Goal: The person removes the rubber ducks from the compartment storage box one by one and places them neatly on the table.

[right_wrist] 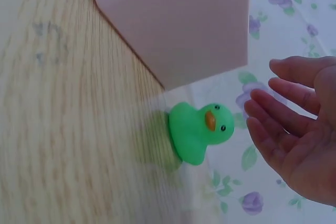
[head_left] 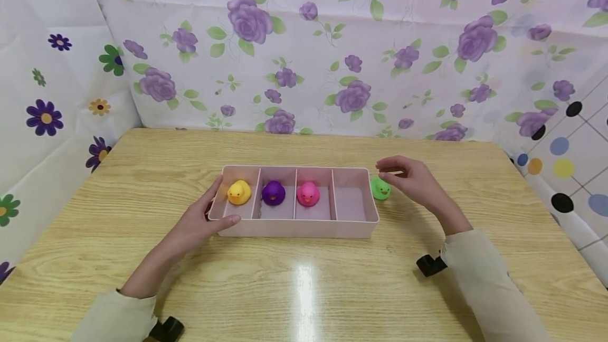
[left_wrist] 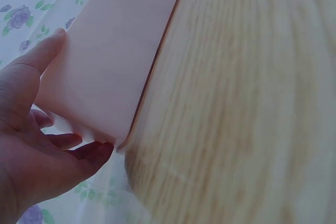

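A pale pink divided box (head_left: 294,228) stands on the table. My left hand (head_left: 201,220) grips its left end, thumb over the front rim and fingers along the side wall; the left wrist view shows the fingertips (left_wrist: 100,153) against the end wall. From left to right, the compartments hold a yellow rubber duck (head_left: 239,192), a purple one (head_left: 273,193) and a pink one (head_left: 308,194); the rightmost holds nothing. Just outside the right end sits a green rubber duck (right_wrist: 191,129) on the table. Above it hovers my right hand (right_wrist: 299,124), fingers loosely bent and apart from the duck.
The wooden table (head_left: 266,289) extends around the box on all sides. Behind it hangs a cloth with purple flowers (head_left: 309,67), with patterned cloths also at the left and right sides. Black wrist straps (head_left: 431,265) show below the sleeves.
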The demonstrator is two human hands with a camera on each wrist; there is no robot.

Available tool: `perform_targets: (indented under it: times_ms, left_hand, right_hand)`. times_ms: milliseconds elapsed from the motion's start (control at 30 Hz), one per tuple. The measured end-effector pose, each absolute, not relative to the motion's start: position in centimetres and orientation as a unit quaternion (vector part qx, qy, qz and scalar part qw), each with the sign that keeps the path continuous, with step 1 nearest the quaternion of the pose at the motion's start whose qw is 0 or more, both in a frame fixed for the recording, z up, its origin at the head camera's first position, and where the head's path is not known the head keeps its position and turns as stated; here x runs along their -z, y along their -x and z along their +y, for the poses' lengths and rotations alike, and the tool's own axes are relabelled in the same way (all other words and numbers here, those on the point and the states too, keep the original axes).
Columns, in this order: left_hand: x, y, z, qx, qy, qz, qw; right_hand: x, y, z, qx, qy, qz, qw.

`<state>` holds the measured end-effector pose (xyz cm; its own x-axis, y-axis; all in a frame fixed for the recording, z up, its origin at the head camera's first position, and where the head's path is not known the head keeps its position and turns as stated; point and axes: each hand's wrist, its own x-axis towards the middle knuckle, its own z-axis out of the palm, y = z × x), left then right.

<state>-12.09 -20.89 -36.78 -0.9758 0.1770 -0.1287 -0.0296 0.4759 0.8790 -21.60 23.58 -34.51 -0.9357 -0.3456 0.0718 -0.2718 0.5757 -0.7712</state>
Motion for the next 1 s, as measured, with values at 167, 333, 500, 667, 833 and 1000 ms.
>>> perform_targets:
  times_ms: [167,333,500,667,833,1000]
  left_hand:
    - [36.8,12.1,-20.9,-0.515,-0.044,0.850,0.101]
    - [36.9,12.2,-20.9,-0.511,-0.043,0.852,0.102]
    - [36.9,12.3,-20.9,-0.506,-0.041,0.855,0.101]
    - [36.8,12.3,-20.8,-0.507,-0.042,0.855,0.098]
    - [36.7,12.3,-20.8,-0.509,-0.043,0.854,0.098]
    - [36.7,12.2,-20.9,-0.511,-0.041,0.853,0.101]
  right_hand:
    - [33.9,20.9,22.6,0.420,0.178,0.889,0.029]
    - [32.9,20.1,21.3,0.417,0.174,0.892,0.029]
    - [32.3,19.7,19.9,0.408,0.189,0.893,0.033]
    - [32.0,19.6,18.9,0.398,0.217,0.891,0.031]
    - [32.0,19.6,18.2,0.395,0.239,0.886,0.039]
    - [32.1,19.8,17.3,0.390,0.247,0.885,0.056]
